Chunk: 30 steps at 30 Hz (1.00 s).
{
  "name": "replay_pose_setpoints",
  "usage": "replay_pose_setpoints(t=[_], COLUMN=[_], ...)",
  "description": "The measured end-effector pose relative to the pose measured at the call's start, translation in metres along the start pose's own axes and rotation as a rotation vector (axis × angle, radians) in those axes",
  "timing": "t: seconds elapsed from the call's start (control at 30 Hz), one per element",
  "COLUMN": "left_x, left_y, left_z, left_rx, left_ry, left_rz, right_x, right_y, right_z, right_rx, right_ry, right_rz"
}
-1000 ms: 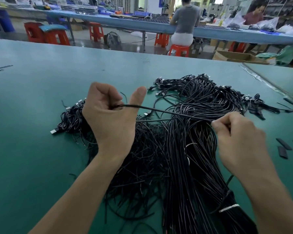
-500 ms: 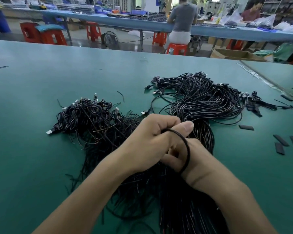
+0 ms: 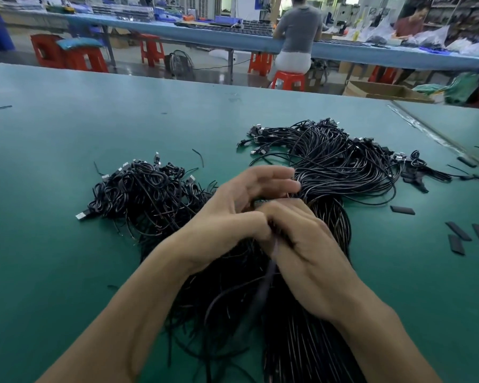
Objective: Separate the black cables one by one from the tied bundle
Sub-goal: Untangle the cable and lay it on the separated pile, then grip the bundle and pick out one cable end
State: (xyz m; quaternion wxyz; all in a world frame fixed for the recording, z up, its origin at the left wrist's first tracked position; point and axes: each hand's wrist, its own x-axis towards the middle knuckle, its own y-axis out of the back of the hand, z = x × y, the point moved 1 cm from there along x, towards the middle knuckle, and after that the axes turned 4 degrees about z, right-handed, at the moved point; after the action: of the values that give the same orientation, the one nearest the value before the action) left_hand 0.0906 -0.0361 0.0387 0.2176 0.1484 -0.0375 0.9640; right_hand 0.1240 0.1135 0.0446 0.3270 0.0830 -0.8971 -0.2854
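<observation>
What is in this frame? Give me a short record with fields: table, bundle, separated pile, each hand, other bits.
table: green table
bundle: black bundle lying under both hands, plug ends fanned out at the far end
separated pile: tangled pile lying left of the hands
left hand: left hand over the bundle, fingers loosely spread, blurred
right hand: right hand, fingers curled, seems to pinch one blurred cable
other bits: short black strips on the table at the right
</observation>
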Motion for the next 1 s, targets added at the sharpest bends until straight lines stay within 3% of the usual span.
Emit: replay_pose_setpoints(t=[0.13,0.2,0.33,0.5,0.57,0.67,0.77,0.87,1.0], left_x=[0.0,0.0,0.002,0.0,0.001,0.005,0.004,0.0,-0.003], left_y=[0.004,0.006,0.008,-0.001,-0.002,0.006,0.012,0.012,0.007], left_z=[-0.001,-0.001,0.002,-0.008,-0.011,-0.009,-0.002,0.008,0.025], left_rx=[-0.245,-0.077,0.142,0.588,0.648,0.447,0.457,0.597,0.798], left_ry=[0.013,-0.021,-0.032,-0.11,-0.119,-0.035,-0.08,-0.155,-0.042], left_rz=[0.083,0.144,0.071,0.045,0.14,0.583,0.821,0.862,0.831], right_x=[0.001,0.002,0.004,0.006,0.006,0.007,0.007,0.004,0.001], right_y=[0.007,0.014,0.027,0.029,0.029,0.034,0.038,0.039,0.043], right_z=[0.0,0.0,-0.006,-0.018,-0.016,-0.003,0.009,0.022,0.034], right_rx=[0.21,0.275,0.471,0.664,0.688,0.581,0.61,0.619,0.802], right_ry=[-0.069,-0.091,-0.053,0.04,-0.062,-0.275,-0.506,-0.756,-0.95], right_rz=[0.056,0.07,0.056,-0.134,-0.124,0.152,0.367,0.444,0.542])
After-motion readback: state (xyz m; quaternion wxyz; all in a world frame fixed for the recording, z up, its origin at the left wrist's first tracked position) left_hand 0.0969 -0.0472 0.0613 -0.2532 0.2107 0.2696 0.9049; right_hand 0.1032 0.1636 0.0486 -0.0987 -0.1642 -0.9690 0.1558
